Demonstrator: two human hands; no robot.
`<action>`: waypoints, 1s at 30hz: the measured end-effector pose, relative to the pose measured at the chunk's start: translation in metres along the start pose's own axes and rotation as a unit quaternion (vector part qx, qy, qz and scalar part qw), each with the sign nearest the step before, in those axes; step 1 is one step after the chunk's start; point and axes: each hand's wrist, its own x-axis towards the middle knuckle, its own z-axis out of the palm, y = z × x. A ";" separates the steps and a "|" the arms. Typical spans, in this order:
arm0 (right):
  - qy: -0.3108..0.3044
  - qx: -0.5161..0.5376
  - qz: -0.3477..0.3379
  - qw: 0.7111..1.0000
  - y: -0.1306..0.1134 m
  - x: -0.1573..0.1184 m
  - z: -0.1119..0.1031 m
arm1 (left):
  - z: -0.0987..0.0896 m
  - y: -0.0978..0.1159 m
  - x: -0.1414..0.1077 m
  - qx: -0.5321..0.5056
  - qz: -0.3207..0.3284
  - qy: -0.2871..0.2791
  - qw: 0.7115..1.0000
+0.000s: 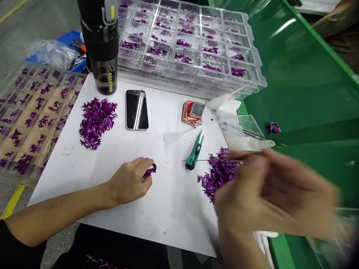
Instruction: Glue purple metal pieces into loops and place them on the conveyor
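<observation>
Our left hand rests on a white paper sheet, with its fingers curled and pinching a small clump of glossy purple slivers. Our right hand is badly motion-blurred at about four o'clock, so we cannot tell how its fingers stand. A thin metal rod seems to run from that hand toward nine o'clock, above a purple sliver pile that lies just beside it.

A second purple sliver pile lies at ten o'clock on the sheet. Near it are a smartphone and a black water bottle. Around twelve o'clock lie a green utility knife, a clear plastic spoon, and a red packet. Clear compartment trays holding purple slivers are stacked at one o'clock, and another compartment tray sits at ten o'clock. A green conveyor belt runs along the right side.
</observation>
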 end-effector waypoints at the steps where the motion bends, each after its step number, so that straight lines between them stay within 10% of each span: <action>1: -0.014 0.035 -0.008 0.999 -0.012 -0.015 0.009 | 0.000 0.000 0.000 -0.002 -0.005 -0.002 1.000; 11: -0.129 0.122 0.008 0.984 -0.017 -0.048 0.026 | -0.003 0.002 0.003 -0.020 -0.033 -0.016 0.999; 30: -0.048 0.113 -0.056 0.991 -0.020 -0.046 0.031 | -0.012 0.009 0.013 -0.193 -0.203 -0.069 0.958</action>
